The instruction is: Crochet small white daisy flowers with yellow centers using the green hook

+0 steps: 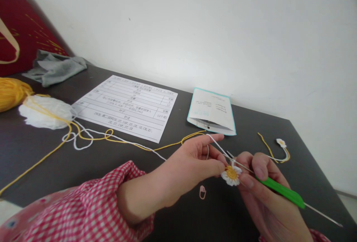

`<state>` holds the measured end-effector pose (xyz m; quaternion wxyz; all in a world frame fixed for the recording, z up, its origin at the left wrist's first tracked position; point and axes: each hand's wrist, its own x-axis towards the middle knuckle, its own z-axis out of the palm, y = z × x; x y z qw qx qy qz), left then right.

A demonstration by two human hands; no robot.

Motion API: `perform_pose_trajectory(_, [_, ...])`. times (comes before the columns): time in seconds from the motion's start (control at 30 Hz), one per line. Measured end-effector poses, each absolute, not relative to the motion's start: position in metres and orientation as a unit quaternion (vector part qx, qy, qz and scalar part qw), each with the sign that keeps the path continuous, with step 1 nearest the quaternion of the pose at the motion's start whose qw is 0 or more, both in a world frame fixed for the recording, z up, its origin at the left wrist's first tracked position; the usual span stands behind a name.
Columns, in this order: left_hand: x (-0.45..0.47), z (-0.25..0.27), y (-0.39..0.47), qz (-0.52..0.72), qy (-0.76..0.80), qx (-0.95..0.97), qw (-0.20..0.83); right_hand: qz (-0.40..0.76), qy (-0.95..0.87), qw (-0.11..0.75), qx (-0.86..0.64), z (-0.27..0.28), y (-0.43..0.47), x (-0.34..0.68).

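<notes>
Head view: fingers of the left hand (192, 162) pinch the flower (231, 175) above the near right of the table (178, 221); the right hand (269, 199) grips the green hook (283, 192). Yellow centre (232, 172) looks done; white petals (233, 183) perhaps partly remain.

The sheet (125, 109) lies on the table (75, 167), right of the yarn balls (46, 115), left of the pouch (211, 109).

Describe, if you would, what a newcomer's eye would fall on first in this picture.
Probably the green-handled hook in the right hand, at lower right, beside the small white-and-yellow flower pinched in the left hand. Next might come the yellow yarn and white yarn on the table's left side, with a red bag behind them.
</notes>
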<state>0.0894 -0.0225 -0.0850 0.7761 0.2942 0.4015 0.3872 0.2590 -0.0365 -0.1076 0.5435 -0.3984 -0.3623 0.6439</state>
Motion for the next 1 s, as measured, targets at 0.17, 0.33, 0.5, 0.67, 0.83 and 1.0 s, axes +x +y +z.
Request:
perform_pose_trajectory(0.17, [0.090, -0.086, -0.023, 0.393, 0.399, 0.281, 0.779, 0.630, -0.379, 0.546, -0.401, -0.108, -0.038, 0.261])
perform_pose_trajectory(0.33, [0.090, -0.084, -0.025, 0.409, 0.392, 0.286, 0.773, 0.618, -0.393, 0.549, -0.403, -0.109, -0.040, 0.261])
perform_pose_trajectory(0.5, [0.093, -0.086, -0.026, 0.419, 0.377, 0.327, 0.759, 0.603, -0.402, 0.555, -0.410, -0.109, -0.039, 0.261])
perform_pose_trajectory(0.67, [0.096, -0.091, -0.028, 0.408, 0.370, 0.334, 0.765, 0.617, -0.409, 0.543, -0.397, -0.107, -0.038, 0.262])
perform_pose_trajectory(0.83, [0.096, -0.095, -0.032, 0.373, 0.385, 0.348, 0.769, 0.661, -0.397, 0.513, -0.377, -0.101, -0.031, 0.267])
perform_pose_trajectory(1.0, [0.095, -0.096, -0.033, 0.316, 0.373, 0.367, 0.792, 0.698, -0.386, 0.472, -0.375, -0.098, -0.023, 0.271])
